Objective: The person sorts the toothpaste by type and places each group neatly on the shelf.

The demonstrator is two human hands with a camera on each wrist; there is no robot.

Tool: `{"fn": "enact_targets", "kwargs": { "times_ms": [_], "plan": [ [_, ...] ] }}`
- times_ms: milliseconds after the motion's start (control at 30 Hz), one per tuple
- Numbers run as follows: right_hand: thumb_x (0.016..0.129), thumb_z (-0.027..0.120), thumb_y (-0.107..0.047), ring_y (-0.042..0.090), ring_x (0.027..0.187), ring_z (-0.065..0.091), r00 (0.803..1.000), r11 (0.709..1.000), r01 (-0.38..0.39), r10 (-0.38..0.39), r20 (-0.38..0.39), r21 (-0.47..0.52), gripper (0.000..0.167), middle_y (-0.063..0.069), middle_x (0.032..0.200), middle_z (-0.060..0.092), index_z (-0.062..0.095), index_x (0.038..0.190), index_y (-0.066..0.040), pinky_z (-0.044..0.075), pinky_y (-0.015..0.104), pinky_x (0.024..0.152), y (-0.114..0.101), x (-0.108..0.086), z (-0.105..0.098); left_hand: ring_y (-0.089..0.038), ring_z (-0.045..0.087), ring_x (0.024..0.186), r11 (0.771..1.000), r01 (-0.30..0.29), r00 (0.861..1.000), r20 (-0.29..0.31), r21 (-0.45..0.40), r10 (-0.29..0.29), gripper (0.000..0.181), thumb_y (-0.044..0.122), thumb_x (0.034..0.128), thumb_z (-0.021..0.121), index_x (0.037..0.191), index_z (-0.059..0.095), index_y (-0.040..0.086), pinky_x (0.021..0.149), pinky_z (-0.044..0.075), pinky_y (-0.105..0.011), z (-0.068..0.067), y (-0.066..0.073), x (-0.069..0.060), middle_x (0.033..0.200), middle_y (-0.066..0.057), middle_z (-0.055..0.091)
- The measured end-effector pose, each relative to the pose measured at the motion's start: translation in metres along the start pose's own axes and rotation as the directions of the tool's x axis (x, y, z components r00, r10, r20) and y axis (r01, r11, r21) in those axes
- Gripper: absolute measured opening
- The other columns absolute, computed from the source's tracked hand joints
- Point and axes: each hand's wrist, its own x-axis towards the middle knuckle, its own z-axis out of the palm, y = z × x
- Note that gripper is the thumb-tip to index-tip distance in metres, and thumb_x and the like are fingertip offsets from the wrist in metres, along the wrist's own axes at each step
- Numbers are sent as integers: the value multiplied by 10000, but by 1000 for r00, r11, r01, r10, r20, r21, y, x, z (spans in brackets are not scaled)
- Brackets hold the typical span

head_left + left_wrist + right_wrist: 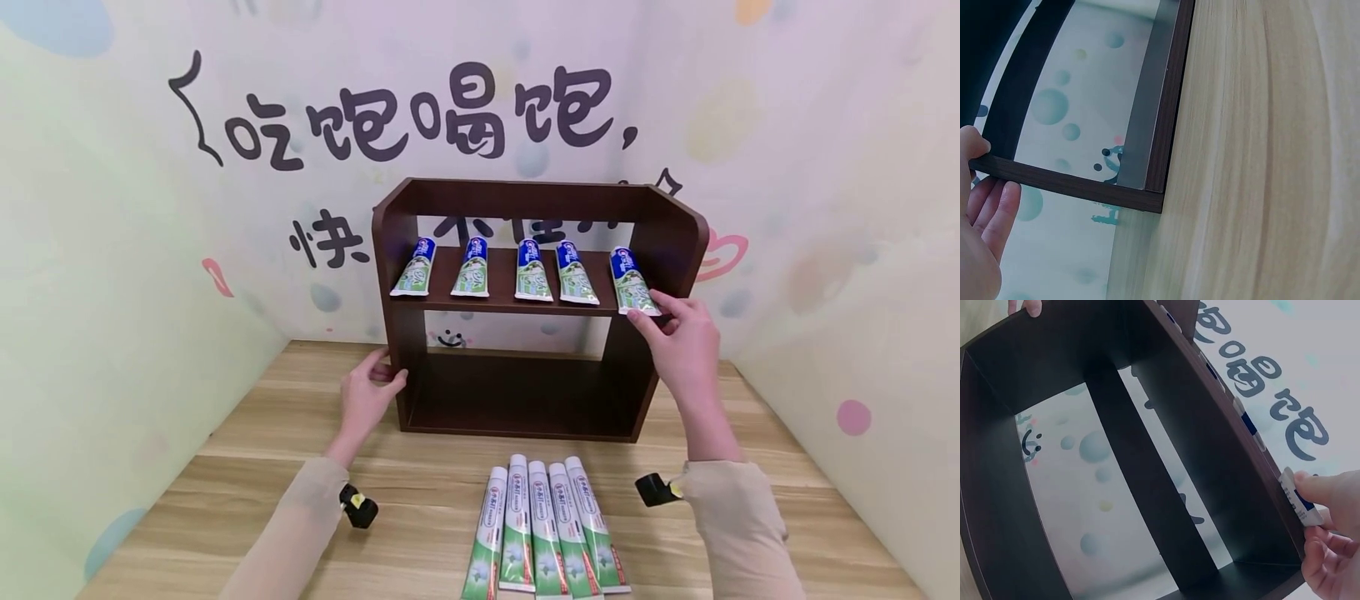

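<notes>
A dark brown two-tier shelf (517, 308) stands on the table. Its upper board carries a row of several green, white and blue toothpaste tubes (472, 268), crimped ends facing front. At the row's right end my right hand (684, 342) pinches the last toothpaste tube (632, 279) by its crimped end, which sticks out slightly past the board. In the right wrist view, thumb and fingers close on that end (1299, 501). My left hand (369, 392) grips the shelf's left side panel (1072, 182), thumb on one face and fingers on the other.
Several white and green toothpaste tubes (545, 533) lie fanned side by side on the wooden table (420, 508), in front of the shelf. Behind it rises a patterned wall (480, 42) with large dark lettering. Walls flank the table on both sides.
</notes>
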Motion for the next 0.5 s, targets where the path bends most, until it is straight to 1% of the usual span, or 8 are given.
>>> {"fn": "enact_targets", "kwargs": {
  "times_ms": [200,367,500],
  "plan": [
    [921,693,-313,288,867,588,999,999,36,-36,-28,-14,441,202,1295,601,645,1319,-130,380,119,610,-4,0,1,-299,724,785,1000,11,1000,16,-6,-10,413,173,826,771,1214,675,67,656,508,-215,-1,1,0,869,-174,746],
    [937,674,-260,305,836,592,997,997,72,-73,-11,-24,388,205,1310,629,660,1296,-113,408,190,651,-5,3,1,-293,722,788,1000,20,1000,18,-3,-20,420,171,826,770,1222,672,73,659,503,-211,-1,0,0,873,-173,746],
    [957,644,-257,294,848,557,998,998,61,-60,27,-34,395,210,1351,605,637,1325,-112,424,257,673,-5,6,1,-287,725,787,1000,18,1000,16,9,-18,413,178,827,771,1217,675,83,662,505,-232,-1,0,0,872,-166,749]
  ]
}}
